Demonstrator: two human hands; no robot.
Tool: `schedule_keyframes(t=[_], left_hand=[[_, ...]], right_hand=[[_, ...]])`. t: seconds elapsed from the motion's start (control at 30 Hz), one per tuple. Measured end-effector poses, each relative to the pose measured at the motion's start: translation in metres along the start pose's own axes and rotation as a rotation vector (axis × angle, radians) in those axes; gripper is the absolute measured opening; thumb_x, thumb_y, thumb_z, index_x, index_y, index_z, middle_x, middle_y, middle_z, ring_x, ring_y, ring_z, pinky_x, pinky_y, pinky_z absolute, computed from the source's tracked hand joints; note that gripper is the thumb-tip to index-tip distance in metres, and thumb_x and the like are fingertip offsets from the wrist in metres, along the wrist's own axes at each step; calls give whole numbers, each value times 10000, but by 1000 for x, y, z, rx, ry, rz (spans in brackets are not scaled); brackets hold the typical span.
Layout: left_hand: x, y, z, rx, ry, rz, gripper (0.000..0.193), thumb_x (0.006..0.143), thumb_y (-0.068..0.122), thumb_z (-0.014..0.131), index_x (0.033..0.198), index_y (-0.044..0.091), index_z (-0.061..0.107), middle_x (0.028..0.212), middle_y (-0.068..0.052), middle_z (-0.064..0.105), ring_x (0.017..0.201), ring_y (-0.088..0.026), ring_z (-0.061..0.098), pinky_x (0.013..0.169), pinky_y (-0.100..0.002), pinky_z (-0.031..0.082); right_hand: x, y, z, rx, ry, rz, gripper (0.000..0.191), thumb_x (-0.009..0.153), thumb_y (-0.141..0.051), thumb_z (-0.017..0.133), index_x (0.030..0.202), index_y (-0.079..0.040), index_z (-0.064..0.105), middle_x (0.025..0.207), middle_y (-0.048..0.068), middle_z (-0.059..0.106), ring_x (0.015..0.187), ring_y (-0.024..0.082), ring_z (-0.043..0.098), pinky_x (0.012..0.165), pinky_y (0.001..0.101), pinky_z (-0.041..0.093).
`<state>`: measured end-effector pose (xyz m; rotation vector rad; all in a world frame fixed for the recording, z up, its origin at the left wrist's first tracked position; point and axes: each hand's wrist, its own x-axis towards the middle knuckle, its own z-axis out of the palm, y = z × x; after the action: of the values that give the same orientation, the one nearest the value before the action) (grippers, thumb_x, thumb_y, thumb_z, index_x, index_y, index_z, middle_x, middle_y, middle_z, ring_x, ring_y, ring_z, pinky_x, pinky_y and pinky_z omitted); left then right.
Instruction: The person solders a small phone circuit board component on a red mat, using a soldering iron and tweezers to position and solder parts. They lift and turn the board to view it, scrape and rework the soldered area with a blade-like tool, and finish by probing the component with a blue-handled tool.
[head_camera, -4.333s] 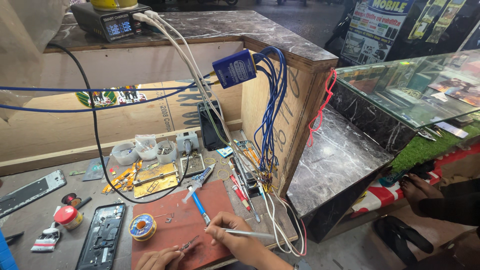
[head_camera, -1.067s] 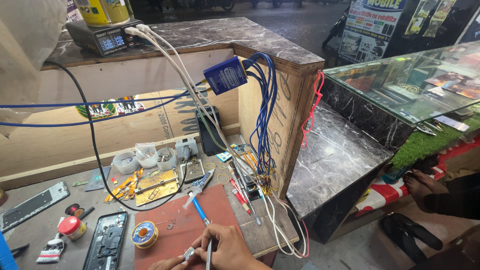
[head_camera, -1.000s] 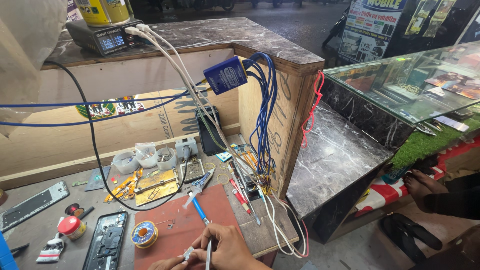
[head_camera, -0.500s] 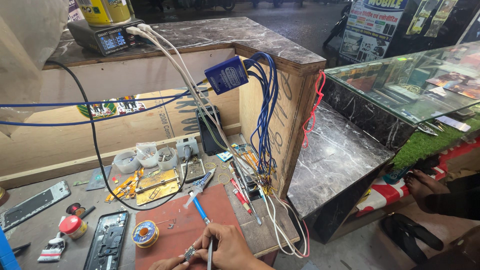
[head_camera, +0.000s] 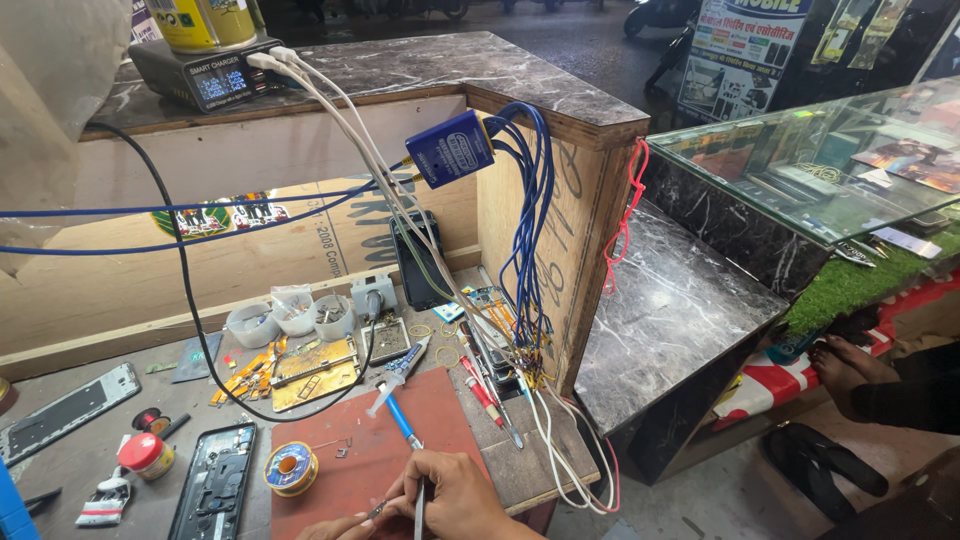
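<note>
silvery and very small, the metal part (head_camera: 375, 509) pinched at the bottom edge of the view is the thing being worked on; its exact shape is too small to tell. it sits just above the reddish-brown work mat (head_camera: 360, 450), near the mat's front edge, between the two hands. the left hand (head_camera: 335, 527) is mostly cut off by the frame, its fingertips closed on the small part to hold it steady. the right hand (head_camera: 455, 497) has its fingers pressed together around a thin metal tool (head_camera: 419, 505), held like a pen with the tip pointing down beside the part. this looks like fine bench work in mid-step, the part held while the tool tip is set on it; the next move seems to call for a steady, light touch and a firm pinch so the part does not slip. a blue-handled screwdriver (head_camera: 399, 420) lies on the mat just beyond the hands, a round spool of solder wire (head_camera: 291, 468) rests at the mat's left edge, and a dark opened phone body (head_camera: 213, 483) lies further left on the grey bench (head_camera: 70, 470).
</note>
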<state>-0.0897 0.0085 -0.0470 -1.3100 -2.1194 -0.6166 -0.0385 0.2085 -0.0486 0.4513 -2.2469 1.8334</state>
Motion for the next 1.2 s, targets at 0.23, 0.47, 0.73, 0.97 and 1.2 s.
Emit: schedule_keyframes(t=[0.23, 0.47, 0.73, 0.97, 1.2], left_hand=[[-2, -1, -1, 7, -17, 17, 369, 781, 253, 769, 1149, 270, 737, 1094, 26, 775, 910, -176, 768, 809, -364, 591], [-12, 0, -1, -51, 51, -36, 342, 761, 228, 779, 1103, 235, 760, 1065, 22, 780, 876, -161, 770, 804, -338, 599], [-12, 7, 6, -26, 244, -81, 304, 684, 192, 856, 973, 240, 777, 963, 50, 778, 756, -124, 755, 705, -286, 601], [-11, 10, 4, -12, 294, -49, 281, 693, 165, 842, 958, 212, 760, 913, 34, 771, 739, -143, 761, 673, -286, 618], [-12, 9, 8, 22, 383, -30, 248, 695, 172, 853, 918, 208, 752, 876, 46, 766, 709, -132, 755, 641, -282, 613]], right_hand=[[0, -13, 1, -66, 27, 70, 328, 849, -127, 865, 759, -45, 560, 847, 88, 792, 792, 155, 782, 686, 290, 586], [-2, -18, -1, -64, 5, 42, 368, 810, -120, 883, 746, -47, 528, 852, 83, 784, 737, 142, 743, 639, 298, 564], [-2, -13, 0, 6, 28, 67, 363, 902, -160, 841, 776, -57, 517, 852, 81, 786, 795, 118, 776, 660, 283, 583], [-4, -24, -3, -66, -4, 27, 408, 802, -135, 893, 726, -45, 502, 842, 100, 779, 715, 150, 727, 614, 301, 545], [-3, -21, 0, -61, 18, 73, 370, 873, -146, 840, 737, -61, 506, 850, 81, 788, 759, 147, 771, 640, 292, 575]])
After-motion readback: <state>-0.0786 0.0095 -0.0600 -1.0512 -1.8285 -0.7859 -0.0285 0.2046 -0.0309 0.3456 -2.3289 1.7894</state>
